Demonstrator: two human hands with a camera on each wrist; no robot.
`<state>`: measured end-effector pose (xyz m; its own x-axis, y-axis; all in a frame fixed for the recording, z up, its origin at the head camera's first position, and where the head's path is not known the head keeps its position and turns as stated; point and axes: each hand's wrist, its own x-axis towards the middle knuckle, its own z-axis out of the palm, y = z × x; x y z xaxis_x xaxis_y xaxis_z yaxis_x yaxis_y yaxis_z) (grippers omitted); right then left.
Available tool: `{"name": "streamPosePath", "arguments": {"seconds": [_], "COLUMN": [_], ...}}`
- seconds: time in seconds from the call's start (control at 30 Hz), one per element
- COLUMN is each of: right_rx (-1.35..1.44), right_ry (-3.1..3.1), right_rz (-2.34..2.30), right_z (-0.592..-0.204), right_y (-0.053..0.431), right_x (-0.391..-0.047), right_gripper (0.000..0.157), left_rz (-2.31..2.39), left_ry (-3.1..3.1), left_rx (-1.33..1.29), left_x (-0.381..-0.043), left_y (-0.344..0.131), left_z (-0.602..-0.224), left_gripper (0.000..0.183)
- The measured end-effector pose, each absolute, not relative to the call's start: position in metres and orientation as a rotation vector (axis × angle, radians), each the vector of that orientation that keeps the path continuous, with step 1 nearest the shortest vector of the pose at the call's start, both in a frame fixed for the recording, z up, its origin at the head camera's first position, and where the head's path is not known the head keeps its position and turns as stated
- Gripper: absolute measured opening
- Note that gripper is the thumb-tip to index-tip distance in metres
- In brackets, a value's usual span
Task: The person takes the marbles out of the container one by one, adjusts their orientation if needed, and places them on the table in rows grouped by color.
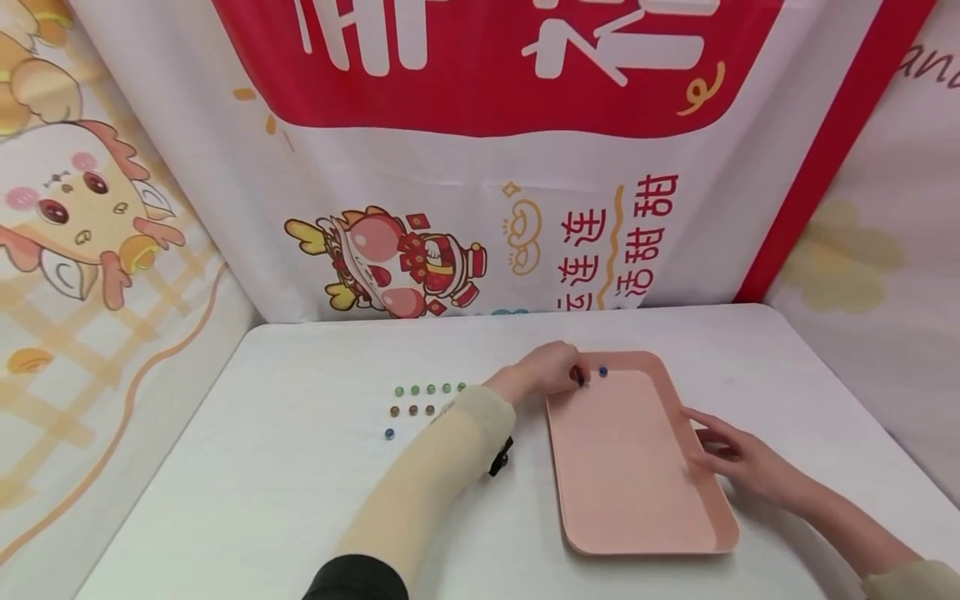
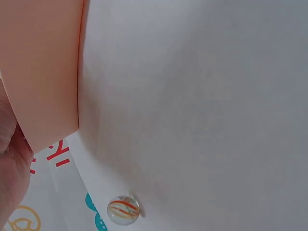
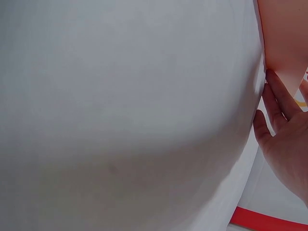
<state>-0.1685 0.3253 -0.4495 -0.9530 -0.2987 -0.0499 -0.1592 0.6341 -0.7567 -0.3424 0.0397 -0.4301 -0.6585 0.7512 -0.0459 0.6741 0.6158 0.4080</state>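
My left hand (image 1: pixel 553 367) reaches over the far left corner of a pink tray (image 1: pixel 630 458), fingers curled. At its fingertips it pinches a small dark blue marble (image 1: pixel 581 381), partly hidden by the fingers. A second blue marble (image 1: pixel 603 372) lies just right of it, inside the tray's far end. My right hand (image 1: pixel 750 462) holds the tray's right side, thumb and forefinger at the rim. In the right wrist view the other fingers (image 3: pixel 274 108) lie against the outside wall.
Left of the tray, marbles stand in rows on the white table (image 1: pixel 247 467): several green ones (image 1: pixel 431 389), brown ones (image 1: pixel 413 410) and a blue one (image 1: pixel 389 434). My left forearm covers the rows' right ends. A clear marble with orange swirls (image 2: pixel 123 210) shows in the left wrist view.
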Motion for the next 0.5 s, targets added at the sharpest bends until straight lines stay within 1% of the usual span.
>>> {"name": "streamPosePath", "arguments": {"seconds": [0.2, 0.5], "right_rx": [-0.381, -0.438], "right_ry": [2.684, 2.699], "right_rz": [-1.203, -1.208], "right_z": [-0.45, -0.45], "right_y": [0.324, 0.324], "right_x": [-0.168, -0.169], "right_gripper": [0.07, 0.069], "left_rz": [0.609, 0.671], "left_ry": [2.585, 2.518], "left_rx": [1.212, 1.269], "left_x": [-0.34, -0.326], "left_y": [0.034, 0.022], "left_z": [-0.427, -0.411], "left_gripper": [0.01, 0.016]}}
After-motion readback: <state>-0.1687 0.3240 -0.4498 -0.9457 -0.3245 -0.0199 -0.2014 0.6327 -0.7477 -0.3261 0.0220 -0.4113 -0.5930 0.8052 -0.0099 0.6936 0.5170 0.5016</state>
